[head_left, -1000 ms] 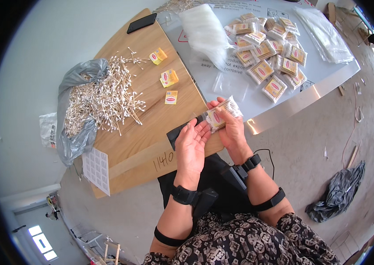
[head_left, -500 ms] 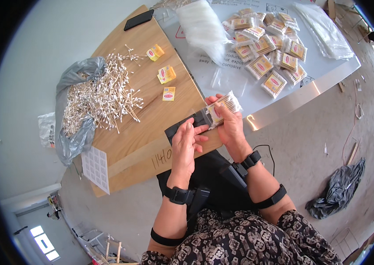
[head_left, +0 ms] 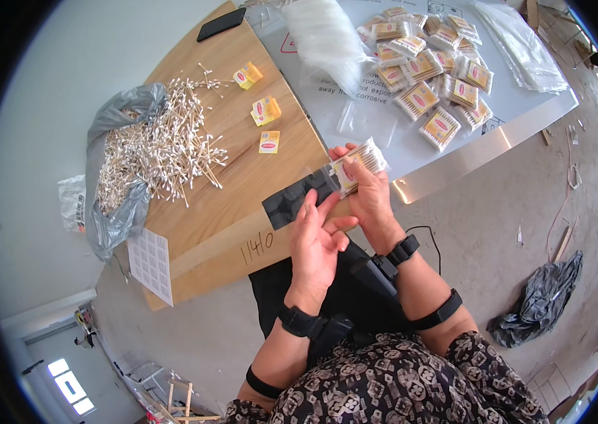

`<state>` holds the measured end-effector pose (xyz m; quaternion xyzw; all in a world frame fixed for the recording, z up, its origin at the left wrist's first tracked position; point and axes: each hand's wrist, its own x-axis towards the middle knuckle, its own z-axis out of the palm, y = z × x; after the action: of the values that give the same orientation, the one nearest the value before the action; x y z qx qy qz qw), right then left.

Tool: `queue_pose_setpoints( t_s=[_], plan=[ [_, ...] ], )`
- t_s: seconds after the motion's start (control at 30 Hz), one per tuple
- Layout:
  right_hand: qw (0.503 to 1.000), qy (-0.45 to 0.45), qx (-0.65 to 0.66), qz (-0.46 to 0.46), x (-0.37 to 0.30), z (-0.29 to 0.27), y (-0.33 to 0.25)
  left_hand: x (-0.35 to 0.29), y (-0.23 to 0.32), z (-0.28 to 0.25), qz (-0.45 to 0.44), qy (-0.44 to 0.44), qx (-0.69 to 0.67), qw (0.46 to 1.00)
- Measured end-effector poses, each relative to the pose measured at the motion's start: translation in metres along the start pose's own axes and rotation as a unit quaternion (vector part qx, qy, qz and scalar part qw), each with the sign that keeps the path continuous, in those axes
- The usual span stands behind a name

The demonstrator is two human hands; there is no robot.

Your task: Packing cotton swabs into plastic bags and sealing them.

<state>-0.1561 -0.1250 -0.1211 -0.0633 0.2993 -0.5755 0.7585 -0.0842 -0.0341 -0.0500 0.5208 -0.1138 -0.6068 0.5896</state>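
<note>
My right hand (head_left: 368, 191) grips a clear packet of cotton swabs (head_left: 364, 167) with a yellow and red label card, thumb on top and fingertips showing beyond the far side. My left hand (head_left: 318, 244) is open, palm up and fingers spread, just beside the packet's near left end. Its fingertips overlap a dark patterned pad (head_left: 288, 205) at the table edge; whether they touch it or the packet I cannot tell. Loose cotton swabs (head_left: 161, 145) spill from a grey plastic bag (head_left: 111, 230) to the left. Yellow label cards (head_left: 269, 142) lie in three spots on the wood.
Filled swab packets (head_left: 417, 100) are heaped at the back right, with empty clear bags (head_left: 330, 53) beside them and flat plastic sleeves (head_left: 525, 53) at the far corner. A black phone (head_left: 221, 25) and a printed sheet (head_left: 150, 265) lie on the wooden tabletop (head_left: 203, 247). Black plastic (head_left: 539, 300) is on the floor.
My left hand has shifted right and slightly nearer me, its palm turning up and its fingers spreading. More of the dark pad shows. The packet stays in my right hand, nearly still.
</note>
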Motion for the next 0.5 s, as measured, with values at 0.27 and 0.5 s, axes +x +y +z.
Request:
queue_pose_setpoints(
  t_s=[0.27,0.5],
  plan=[
    [1.0,0.012,0.0,0.006,-0.001,0.002,-0.001,0.022,0.005,-0.012,-0.027,-0.027,-0.058,0.998],
    [1.0,0.022,0.0,0.019,-0.003,0.002,-0.003,0.03,-0.007,-0.013,0.002,-0.03,-0.172,0.985]
  ],
)
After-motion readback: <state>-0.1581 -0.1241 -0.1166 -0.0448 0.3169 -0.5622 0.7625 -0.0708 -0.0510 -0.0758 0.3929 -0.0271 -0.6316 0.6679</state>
